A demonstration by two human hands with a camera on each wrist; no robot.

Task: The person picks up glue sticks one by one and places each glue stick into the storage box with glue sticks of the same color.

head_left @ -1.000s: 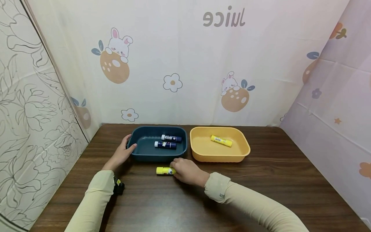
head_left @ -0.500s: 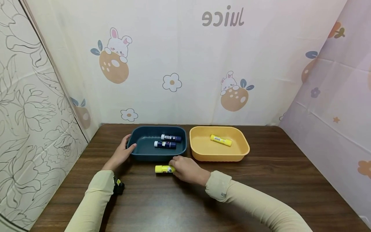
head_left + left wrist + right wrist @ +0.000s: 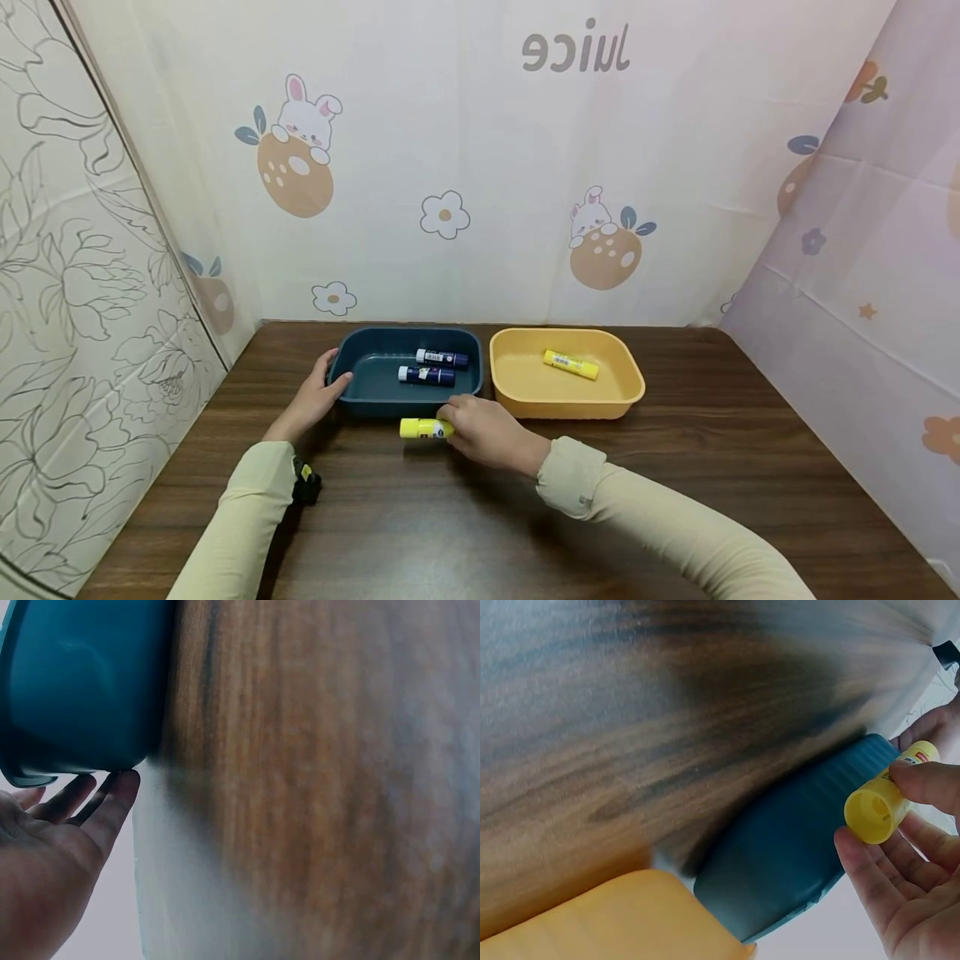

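My right hand [image 3: 487, 431] pinches a yellow glue stick [image 3: 422, 428] between thumb and fingers, just in front of the dark teal tray [image 3: 408, 409]. The right wrist view shows the hollow end of that glue stick [image 3: 874, 814] facing the camera. My left hand [image 3: 309, 402] holds the left end of the teal tray, thumb over the rim. In the left wrist view its fingers [image 3: 112, 806] lie against the tray's outer wall. Inside the teal tray lie two dark blue glue sticks with white ends, a rear one [image 3: 442, 358] and a front one [image 3: 426, 376].
A yellow tray [image 3: 567, 410] stands right of the teal one, with another yellow glue stick [image 3: 571, 364] inside. Both trays are near the back of the brown wooden table [image 3: 420, 533], before a printed curtain [image 3: 480, 125]. A black device [image 3: 307, 483] is at my left wrist.
My right hand has lifted the yellow glue stick off the table and moved it slightly toward the teal tray. The left hand and both trays have stayed in place.
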